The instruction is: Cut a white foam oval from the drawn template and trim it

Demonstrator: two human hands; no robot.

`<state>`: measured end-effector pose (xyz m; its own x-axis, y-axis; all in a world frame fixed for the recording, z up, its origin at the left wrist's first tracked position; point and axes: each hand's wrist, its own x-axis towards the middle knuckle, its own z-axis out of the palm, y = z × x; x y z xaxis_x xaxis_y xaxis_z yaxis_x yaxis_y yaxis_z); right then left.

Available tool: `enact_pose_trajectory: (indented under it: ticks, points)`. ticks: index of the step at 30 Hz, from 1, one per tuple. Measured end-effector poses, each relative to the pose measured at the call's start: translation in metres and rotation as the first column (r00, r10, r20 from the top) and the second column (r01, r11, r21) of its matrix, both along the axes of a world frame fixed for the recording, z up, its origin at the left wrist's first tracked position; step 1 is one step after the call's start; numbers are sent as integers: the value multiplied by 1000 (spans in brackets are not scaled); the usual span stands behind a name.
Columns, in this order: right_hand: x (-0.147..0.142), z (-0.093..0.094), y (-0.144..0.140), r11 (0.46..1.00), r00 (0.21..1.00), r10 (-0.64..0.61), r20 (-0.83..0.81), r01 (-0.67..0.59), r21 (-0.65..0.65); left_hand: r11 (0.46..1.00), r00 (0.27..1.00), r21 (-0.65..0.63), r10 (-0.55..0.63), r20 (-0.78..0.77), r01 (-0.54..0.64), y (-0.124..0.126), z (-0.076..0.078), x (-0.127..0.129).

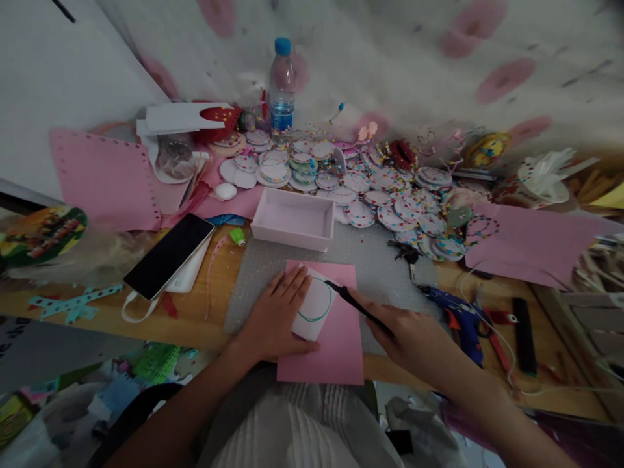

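A pink sheet [336,357] lies at the table's front, with a small white card [312,325] on top of it. On the card is a drawn green circle [314,318], partly covered by my fingers. My left hand [275,315] lies flat with its fingers stretched across the card's left side, pressing it onto the pink sheet. My right hand [404,335] is closed around a slim black pen-like tool [361,307]. The tool's tip meets the card near the circle's upper right; its exact kind is hard to make out.
A white open box [293,221] stands behind the card on a grey cutting mat [385,273]. Piles of bead-dotted round discs [361,208] and a water bottle [282,91] are farther back. Left lies a phone [170,253]; right, a blue glue gun [461,325] with a cord.
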<state>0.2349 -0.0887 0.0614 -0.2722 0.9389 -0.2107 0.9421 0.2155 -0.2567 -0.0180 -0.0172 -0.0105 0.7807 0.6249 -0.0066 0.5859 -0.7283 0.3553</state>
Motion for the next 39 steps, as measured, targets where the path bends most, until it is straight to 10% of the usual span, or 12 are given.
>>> enact_pose_trajectory:
  ticks: [7, 39]
  points:
    - [-6, 7, -2, 996, 950, 78, 303, -61, -65, 1000, 1000, 7, -8, -29, 8, 1, -2, -1]
    - [-57, 2, -39, 946, 949, -309, -56, 301, -120, 1000, 999, 14, -29, 43, 28, 2, -8, -3]
